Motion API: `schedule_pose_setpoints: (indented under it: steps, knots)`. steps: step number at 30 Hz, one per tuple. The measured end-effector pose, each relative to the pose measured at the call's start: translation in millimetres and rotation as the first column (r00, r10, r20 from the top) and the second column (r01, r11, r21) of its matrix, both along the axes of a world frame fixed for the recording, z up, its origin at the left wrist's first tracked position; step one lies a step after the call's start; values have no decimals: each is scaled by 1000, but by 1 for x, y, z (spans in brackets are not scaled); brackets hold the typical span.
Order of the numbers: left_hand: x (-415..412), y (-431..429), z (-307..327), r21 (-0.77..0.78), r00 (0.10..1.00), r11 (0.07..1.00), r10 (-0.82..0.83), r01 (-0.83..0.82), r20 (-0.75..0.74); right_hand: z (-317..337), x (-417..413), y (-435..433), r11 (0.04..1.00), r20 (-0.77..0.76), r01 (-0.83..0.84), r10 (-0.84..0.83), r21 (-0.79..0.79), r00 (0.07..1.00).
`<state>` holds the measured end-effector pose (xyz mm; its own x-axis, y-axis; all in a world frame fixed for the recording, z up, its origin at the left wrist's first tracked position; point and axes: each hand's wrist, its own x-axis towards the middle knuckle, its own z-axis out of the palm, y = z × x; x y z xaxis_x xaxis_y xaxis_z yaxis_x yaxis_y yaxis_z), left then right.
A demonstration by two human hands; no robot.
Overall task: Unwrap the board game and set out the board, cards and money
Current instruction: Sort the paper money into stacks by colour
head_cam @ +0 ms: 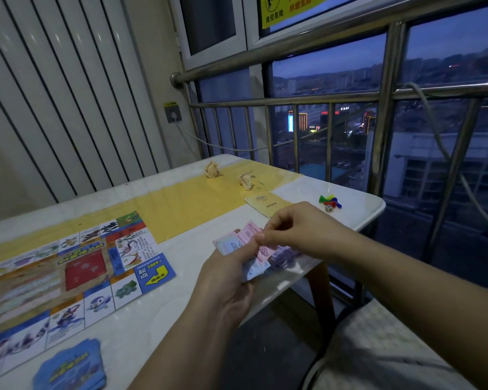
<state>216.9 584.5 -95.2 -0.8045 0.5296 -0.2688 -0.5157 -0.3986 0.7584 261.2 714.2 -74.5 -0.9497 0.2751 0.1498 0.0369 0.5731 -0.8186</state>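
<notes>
The left hand is gripping a fan of money over the table's near right edge, its fingers curling round the notes from below and its thumb pressing on top. The right hand is reaching in from the right and pinching the upper edge of a pink note between thumb and forefinger, the other fingers bending loosely. Blue notes are showing at the fan's left side. Purple notes are sticking out just under the right hand; whether they are lying on the table or sitting in the fan cannot be told.

The board is lying open and flat toward the table's left side, running off the picture's left border, with its blue arrow corner pointing toward the hands. A loose stack of blue cards is sitting at the near edge, just in front of the board.

A yellow sheet is covering the table's far middle. Two crumpled paper balls are resting on it near the far edge, well apart from the hands. A booklet is lying just beyond the right hand, half on the sheet. Coloured pawns and a die are clustering together near the far right corner. A metal railing is standing behind the table in front of the window.
</notes>
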Motion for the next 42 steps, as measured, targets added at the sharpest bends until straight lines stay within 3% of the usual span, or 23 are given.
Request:
schedule_pose_setpoints:
  steps: [4, 7, 9, 13, 15, 18, 20, 22, 27, 33, 39, 42]
  knots:
    - [0, 0, 7, 117, 992, 993, -33, 19, 123, -2, -2, 6, 998, -2, 43, -43, -53, 999]
    - [-3, -3, 8, 179, 983, 984, -27, -7, 183, -2, -4, 30, 975, -17, 212, -214, -65, 977]
    - [-9, -6, 3, 178, 985, 983, 2, -33, 172, -6, -5, 47, 955, -4, 297, -297, 22, 955]
    - [-14, -5, -5, 82, 993, 996, 12, -22, 119, -24, -7, 56, 923, 118, 302, -337, 239, 934]
    - [-14, -3, -6, 28, 994, 999, 22, -26, 108, -26, -6, 52, 886, 45, 339, -370, 315, 928]
    - [-12, -4, -5, 28, 996, 999, 15, -18, 90, -13, -3, 29, 953, -69, 256, -248, 161, 966]
    - [-9, -6, -5, 32, 998, 999, -18, 16, 57, -5, -1, 8, 993, 8, 92, -93, 71, 996]
    - [-7, -6, -4, 3, 999, 999, -36, 36, -3, -5, -3, -2, 997, 51, 7, -10, 77, 999]
    - [-8, -11, -4, 57, 996, 998, -10, 15, -91, -9, -4, -4, 999, 39, 33, -32, -31, 999]
    - [-10, -20, -10, -50, 985, 998, 29, -38, -170, -16, -5, -15, 993, 74, 48, -40, -111, 996]
    - [-16, -34, -12, -59, 981, 995, 75, -87, -181, -14, -10, -27, 988, 63, 58, -49, -145, 997]
    - [-16, -41, -11, -79, 967, 989, 107, -128, -229, -11, -13, -32, 970, 23, 59, -55, -234, 998]
